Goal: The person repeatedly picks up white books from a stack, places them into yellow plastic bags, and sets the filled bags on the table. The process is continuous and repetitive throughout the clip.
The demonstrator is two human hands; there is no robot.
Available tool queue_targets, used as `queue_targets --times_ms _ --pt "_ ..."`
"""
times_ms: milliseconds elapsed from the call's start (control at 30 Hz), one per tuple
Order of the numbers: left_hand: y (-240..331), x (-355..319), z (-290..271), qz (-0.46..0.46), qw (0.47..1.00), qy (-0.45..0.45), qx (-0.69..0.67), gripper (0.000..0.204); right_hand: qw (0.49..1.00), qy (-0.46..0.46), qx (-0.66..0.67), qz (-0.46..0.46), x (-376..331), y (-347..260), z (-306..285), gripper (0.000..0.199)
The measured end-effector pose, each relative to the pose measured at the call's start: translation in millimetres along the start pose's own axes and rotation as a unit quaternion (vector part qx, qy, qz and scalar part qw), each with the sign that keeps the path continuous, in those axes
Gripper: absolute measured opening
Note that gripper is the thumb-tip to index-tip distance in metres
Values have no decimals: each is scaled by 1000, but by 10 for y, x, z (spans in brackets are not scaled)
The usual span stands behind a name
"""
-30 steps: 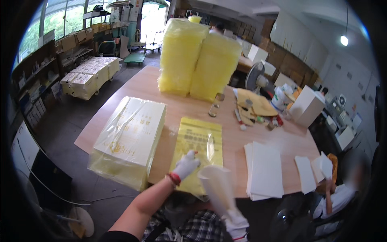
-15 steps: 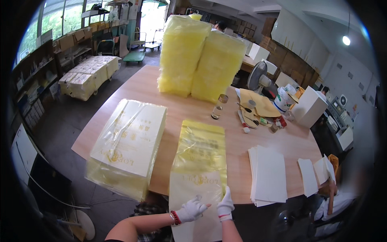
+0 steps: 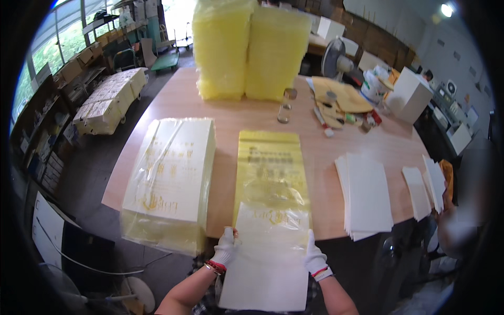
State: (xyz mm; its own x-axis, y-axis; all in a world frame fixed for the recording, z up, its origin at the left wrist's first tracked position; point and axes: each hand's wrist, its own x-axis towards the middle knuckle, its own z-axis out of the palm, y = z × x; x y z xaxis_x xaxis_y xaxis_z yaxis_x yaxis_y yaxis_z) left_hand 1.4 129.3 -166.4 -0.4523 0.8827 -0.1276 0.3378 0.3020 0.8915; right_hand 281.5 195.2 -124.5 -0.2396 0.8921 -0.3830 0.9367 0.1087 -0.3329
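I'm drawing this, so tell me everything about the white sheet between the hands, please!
The white sheet looks like stiff paper, long and rectangular, with gold printing near its far end. It lies nearly flat, its near part overhanging the table. Its far end overlaps a yellow plastic bag; inside or on top, I can't tell. The gloved left hand and right hand hold its sides.

Wood-look table [image 3: 226, 118] | left of left hand [image 3: 226, 249]: plastic-wrapped white stack [image 3: 173, 168] | ahead, between hands: yellow bag [image 3: 270, 176] | beyond it: clear cylinder [image 3: 284, 113], tall yellow stacks [image 3: 220, 58] | right of right hand [image 3: 315, 258]: white sheets [image 3: 367, 194], narrower sheets [image 3: 416, 191] farther out | far ahead-right: brown paper [image 3: 344, 94], white box [image 3: 409, 97]
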Motion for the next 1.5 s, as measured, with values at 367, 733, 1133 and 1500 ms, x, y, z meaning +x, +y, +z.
queue_targets --times_ms 367,733,1133,1500 --pt "451 -1568 -712 109 983 -108 105 17 973 5 165 -164 -1576 135 233 64" --pt "-39 -1468 -497 48 997 -34 55 19 940 197 201 -194 -1414 114 347 27" --pt "1079 -1058 -672 350 936 -46 21 10 692 -76 712 -88 -432 74 927 38" --pt "349 -33 -2361 185 835 332 -397 12 644 -322 654 -232 106 -2534 612 20"
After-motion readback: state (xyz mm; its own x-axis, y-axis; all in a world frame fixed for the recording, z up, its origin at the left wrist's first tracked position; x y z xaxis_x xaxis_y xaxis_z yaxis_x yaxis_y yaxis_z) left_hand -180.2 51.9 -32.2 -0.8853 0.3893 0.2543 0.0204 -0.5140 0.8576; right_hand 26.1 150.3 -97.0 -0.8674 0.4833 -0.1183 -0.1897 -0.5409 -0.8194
